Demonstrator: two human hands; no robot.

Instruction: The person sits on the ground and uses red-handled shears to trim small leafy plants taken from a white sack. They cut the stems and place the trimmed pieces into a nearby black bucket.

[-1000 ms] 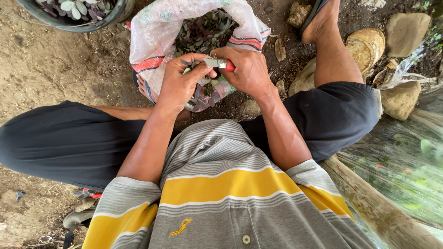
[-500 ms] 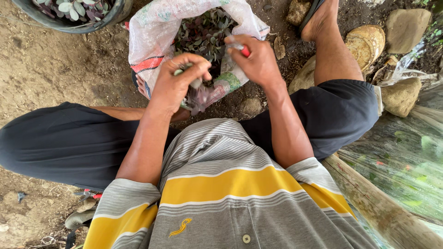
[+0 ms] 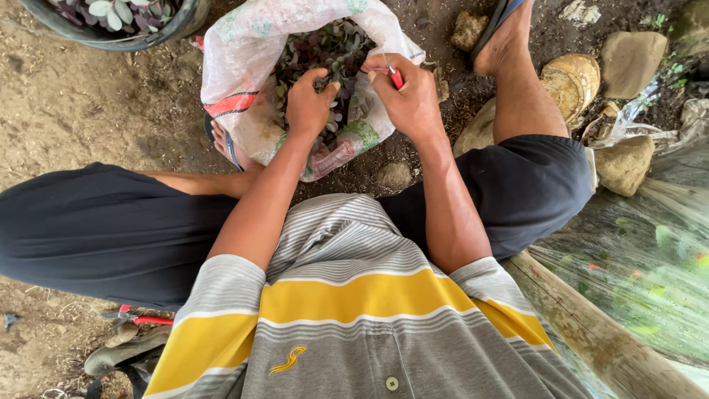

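Left hand (image 3: 309, 103): fingers curled loosely, reaching down into the open mouth of the sack, touching the plant cuttings; a grip on any one cutting cannot be told.
Right hand (image 3: 408, 97): closed around a small red-handled tool (image 3: 396, 77), only the red tip showing between thumb and fingers; knuckles against the sack's rim.
Hands together: side by side, close but not touching, both over the sack opening.
Sack (image 3: 247, 59): one, white woven plastic with red and green stripes, mouth spread open beneath both hands, resting on the ground between the knees.
Cuttings (image 3: 325, 48): many small purple and grey-green leaves heaped inside the sack, too many to count.
Pot (image 3: 118, 37): one dark round pot, well away beyond the left hand, holding similar leaves.
Stones (image 3: 628, 59): several, beyond and beside the right hand.
Red-handled clippers (image 3: 140, 319): one pair, lying on the ground behind the left elbow.
Ground (image 3: 66, 111): bare brown soil, outdoors; clear plastic sheeting (image 3: 642, 251) and a wooden pole (image 3: 591, 332) on the right-hand side.
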